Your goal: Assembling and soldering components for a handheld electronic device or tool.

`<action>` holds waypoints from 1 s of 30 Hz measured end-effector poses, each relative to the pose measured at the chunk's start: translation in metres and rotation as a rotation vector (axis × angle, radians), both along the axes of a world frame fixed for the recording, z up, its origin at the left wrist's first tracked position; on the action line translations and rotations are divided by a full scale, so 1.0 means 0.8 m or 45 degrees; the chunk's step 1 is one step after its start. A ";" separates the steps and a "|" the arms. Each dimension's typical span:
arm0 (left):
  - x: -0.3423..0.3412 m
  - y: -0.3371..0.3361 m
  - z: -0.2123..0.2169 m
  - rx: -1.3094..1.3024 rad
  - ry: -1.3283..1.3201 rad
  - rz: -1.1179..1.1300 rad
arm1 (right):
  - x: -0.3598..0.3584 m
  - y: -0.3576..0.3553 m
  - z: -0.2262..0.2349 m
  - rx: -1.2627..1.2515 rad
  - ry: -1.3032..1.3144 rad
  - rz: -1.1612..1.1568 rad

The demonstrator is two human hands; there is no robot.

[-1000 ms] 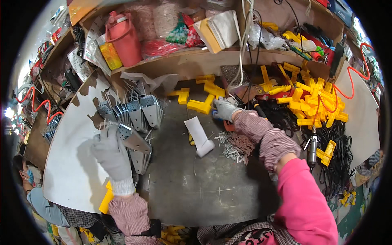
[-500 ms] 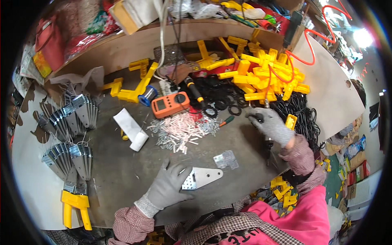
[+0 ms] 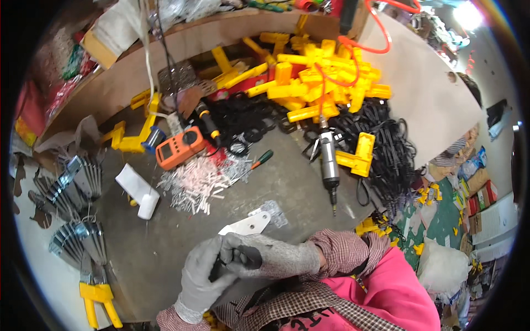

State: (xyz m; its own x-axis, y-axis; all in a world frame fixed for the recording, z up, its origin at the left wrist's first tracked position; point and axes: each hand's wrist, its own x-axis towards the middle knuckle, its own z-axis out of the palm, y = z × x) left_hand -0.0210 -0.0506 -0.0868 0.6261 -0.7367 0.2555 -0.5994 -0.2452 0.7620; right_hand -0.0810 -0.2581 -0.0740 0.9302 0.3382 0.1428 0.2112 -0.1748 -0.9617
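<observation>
Both my hands wear grey gloves and meet near the front edge of the dark work surface. My left hand (image 3: 203, 273) is curled at the covered end of a flat silver metal plate (image 3: 249, 225), whose tapered end with holes sticks out beyond the gloves. Against the left fingers, my right hand (image 3: 248, 256) has its fingers bent inward; whatever they pinch is hidden. Just behind the plate lies a small clear flat piece (image 3: 274, 213). A silver and black power screwdriver (image 3: 329, 160) stands bit-down to the right, at the red coiled hose, with neither hand on it.
Pink and white small tubes (image 3: 199, 182) are heaped by an orange meter (image 3: 180, 148). Yellow plastic parts (image 3: 314, 77) pile up at the back, beside black cables (image 3: 381, 149). Bundled metal plates (image 3: 88, 237) stand at left. A green-handled screwdriver (image 3: 263, 159) lies mid-table.
My right hand has let go of the power screwdriver and come left to meet my left hand at the plate. The view has shifted, so the table's contents appear further left.
</observation>
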 end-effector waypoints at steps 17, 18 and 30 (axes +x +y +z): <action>0.009 0.070 -0.062 -0.518 1.285 0.134 | 0.039 0.052 -0.077 -1.019 -0.580 -0.054; 0.011 0.065 -0.057 -0.485 1.326 0.155 | 0.040 0.052 -0.077 -1.076 -0.600 0.002; 0.020 0.035 -0.030 0.195 0.621 0.224 | 0.031 0.005 -0.058 -0.797 -0.474 0.050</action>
